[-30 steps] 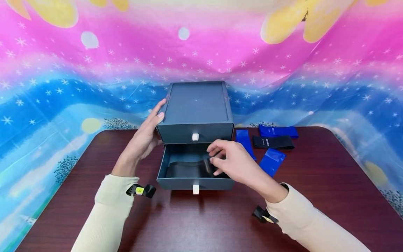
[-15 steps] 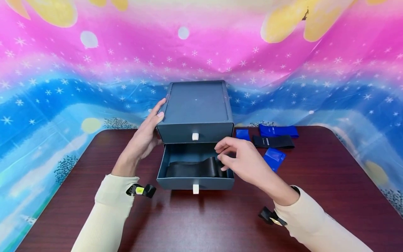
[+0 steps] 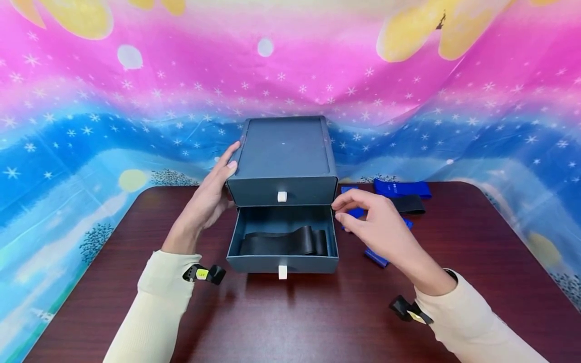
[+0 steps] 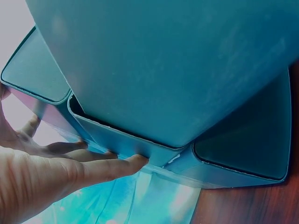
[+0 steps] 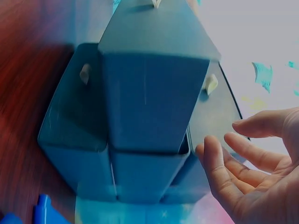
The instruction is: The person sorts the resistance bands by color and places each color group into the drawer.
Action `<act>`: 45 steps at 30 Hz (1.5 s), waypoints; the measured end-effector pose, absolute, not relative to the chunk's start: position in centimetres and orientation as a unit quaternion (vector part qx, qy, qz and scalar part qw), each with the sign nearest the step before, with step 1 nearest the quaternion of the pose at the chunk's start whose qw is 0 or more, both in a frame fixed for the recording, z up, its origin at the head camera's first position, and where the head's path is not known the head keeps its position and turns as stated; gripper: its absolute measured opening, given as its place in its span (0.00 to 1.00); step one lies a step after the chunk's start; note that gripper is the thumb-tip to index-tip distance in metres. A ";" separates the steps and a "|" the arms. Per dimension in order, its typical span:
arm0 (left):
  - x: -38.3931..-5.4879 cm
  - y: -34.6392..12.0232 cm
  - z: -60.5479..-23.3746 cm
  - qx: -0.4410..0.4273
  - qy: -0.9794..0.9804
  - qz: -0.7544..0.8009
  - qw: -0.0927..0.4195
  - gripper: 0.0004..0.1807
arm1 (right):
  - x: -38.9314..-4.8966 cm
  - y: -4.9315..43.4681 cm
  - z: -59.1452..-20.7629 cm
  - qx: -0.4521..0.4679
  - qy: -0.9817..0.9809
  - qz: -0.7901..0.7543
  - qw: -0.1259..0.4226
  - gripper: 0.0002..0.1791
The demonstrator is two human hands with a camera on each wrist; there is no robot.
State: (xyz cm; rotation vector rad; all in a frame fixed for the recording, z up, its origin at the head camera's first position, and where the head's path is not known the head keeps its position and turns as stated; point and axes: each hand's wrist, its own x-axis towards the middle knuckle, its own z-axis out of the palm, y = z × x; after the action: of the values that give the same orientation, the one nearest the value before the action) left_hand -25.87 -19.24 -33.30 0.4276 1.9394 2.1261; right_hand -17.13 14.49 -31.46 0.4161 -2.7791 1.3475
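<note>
A dark grey-blue drawer cabinet [image 3: 283,146] stands on the table, and its middle drawer [image 3: 254,264] is pulled out. Inside that drawer lies a folded black elastic loop band [image 3: 277,243]. My left hand [image 3: 204,199] rests against the cabinet's left side; the left wrist view shows the fingers [image 4: 112,170] stretched along the side panel. Just right of the pulled-out drawer, my right hand [image 3: 383,227] hangs with loosely bent fingers and holds nothing. In the right wrist view, a gap shows between its thumb and fingers [image 5: 215,161].
To the right of the cabinet lie several blue bands, including one at the back [image 3: 404,189] and one partly hidden under my right hand [image 3: 376,257]. A black band [image 3: 412,204] lies among them. Behind the table [image 3: 281,322] hangs a printed cloth [image 3: 290,75].
My right hand has moved from above the drawer out to the right, uncovering the black band inside. The left hand and the cabinet have stayed put.
</note>
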 end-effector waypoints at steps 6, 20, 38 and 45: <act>-25.9 -19.2 -33.4 0.152 0.658 0.728 0.116 0.31 | -17.7 16.2 -31.9 0.121 -0.904 0.410 0.027 0.09; -25.9 -19.3 -33.3 0.151 0.659 0.727 0.114 0.31 | -19.7 20.2 -33.2 0.096 -0.920 0.374 0.061 0.11; -26.0 -19.3 -33.4 0.150 0.662 0.725 0.114 0.31 | -24.0 27.3 -36.9 0.076 -0.937 0.332 0.072 0.16; -25.9 -19.3 -33.4 0.149 0.662 0.726 0.113 0.31 | -26.0 29.8 -39.0 0.085 -0.944 0.317 0.041 0.22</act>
State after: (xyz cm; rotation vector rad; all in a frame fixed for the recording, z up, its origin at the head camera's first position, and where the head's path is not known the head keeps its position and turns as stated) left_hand -25.90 -19.29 -33.38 0.4361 1.9422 2.1288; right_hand -25.98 29.84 -39.04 0.2616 -2.8899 0.9693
